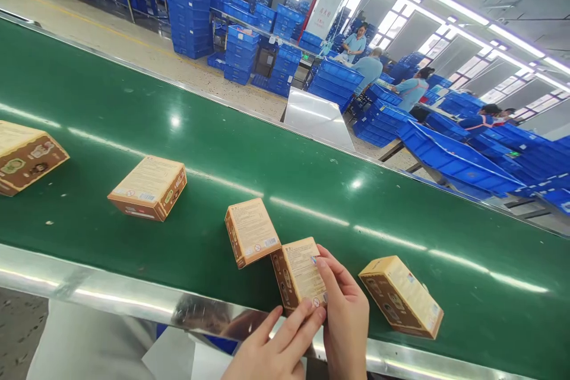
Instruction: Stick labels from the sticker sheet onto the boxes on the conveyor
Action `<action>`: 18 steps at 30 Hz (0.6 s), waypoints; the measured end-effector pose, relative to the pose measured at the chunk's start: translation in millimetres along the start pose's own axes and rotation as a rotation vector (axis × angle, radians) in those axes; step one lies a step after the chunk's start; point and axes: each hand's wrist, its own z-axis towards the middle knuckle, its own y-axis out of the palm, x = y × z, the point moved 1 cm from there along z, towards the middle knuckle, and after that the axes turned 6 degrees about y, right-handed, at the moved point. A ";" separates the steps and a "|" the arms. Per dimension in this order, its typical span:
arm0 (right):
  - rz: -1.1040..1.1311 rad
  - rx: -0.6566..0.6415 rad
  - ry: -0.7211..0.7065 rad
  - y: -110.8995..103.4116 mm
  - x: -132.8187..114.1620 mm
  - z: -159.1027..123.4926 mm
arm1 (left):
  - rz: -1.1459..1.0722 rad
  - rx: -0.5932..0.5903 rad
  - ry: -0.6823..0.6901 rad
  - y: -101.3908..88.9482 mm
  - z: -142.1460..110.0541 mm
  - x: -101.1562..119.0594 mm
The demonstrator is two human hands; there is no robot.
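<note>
Both my hands hold one small tan and brown carton [297, 273] at the near edge of the green conveyor belt [267, 160]. My left hand [276, 344] grips its lower corner with fingertips. My right hand [345, 314] pinches its right side, thumb and fingers on the printed top face. Another carton [252, 231] lies touching it on the left. A further carton [401, 295] lies just right of my right hand.
Two more cartons [149, 187] [24, 156] lie further left on the belt. A shiny metal rail [111, 300] borders the belt's near edge. Beyond the belt stand stacks of blue crates [191, 6], and several people in blue work at tables [369, 68].
</note>
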 end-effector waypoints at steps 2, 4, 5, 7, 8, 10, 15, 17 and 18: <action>-0.092 0.028 -0.048 -3.2 -1.7 0.8 | 0.001 -0.001 0.010 0.7 4.0 1.1; -0.162 0.048 -0.081 -4.8 -3.7 1.9 | -0.003 -0.010 0.023 2.2 6.3 2.6; -0.182 0.059 -0.092 -5.1 -4.6 2.5 | -0.008 -0.012 0.029 2.8 6.8 3.3; -0.214 0.091 -0.117 -5.6 -5.8 4.8 | -0.030 -0.023 0.035 4.3 6.8 4.4; -0.230 0.116 -0.135 -6.4 -6.1 6.7 | -0.044 -0.034 0.037 5.4 6.8 4.8; -0.257 0.171 -0.176 -10.4 -6.7 13.5 | -0.075 -0.071 0.055 9.2 7.4 6.1; -0.374 0.165 -0.261 -28.7 -20.1 42.8 | -0.101 -0.048 0.103 25.2 13.4 8.8; -0.460 0.124 -0.313 -29.7 -33.9 50.2 | -0.106 0.037 0.110 27.7 12.9 8.2; -0.504 0.085 -0.345 -26.9 -41.5 51.5 | -0.123 0.081 0.102 26.7 10.7 7.3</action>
